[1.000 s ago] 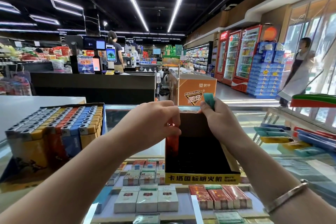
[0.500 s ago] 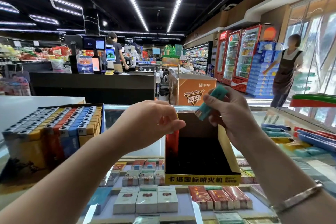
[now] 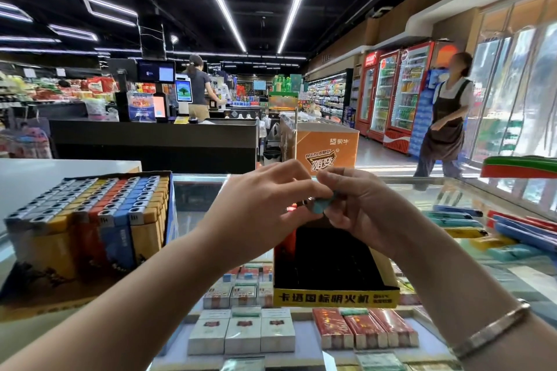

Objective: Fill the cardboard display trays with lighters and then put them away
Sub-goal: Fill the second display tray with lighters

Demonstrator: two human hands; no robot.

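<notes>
Holding a teal lighter (image 3: 322, 205) above the nearly empty tray (image 3: 334, 297), the right hand (image 3: 361, 205) grips it with curled fingers; the left hand (image 3: 265, 205) pinches its metal end; I judge filling has just begun; next it must go down upright into a back corner; the full tray (image 3: 90, 220) stands at left on the glass surface (image 3: 437, 193).

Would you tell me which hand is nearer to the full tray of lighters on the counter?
Left. The left hand hovers just right of the full tray, while the right hand is farther right, pinching a teal lighter above the empty tray.
</notes>
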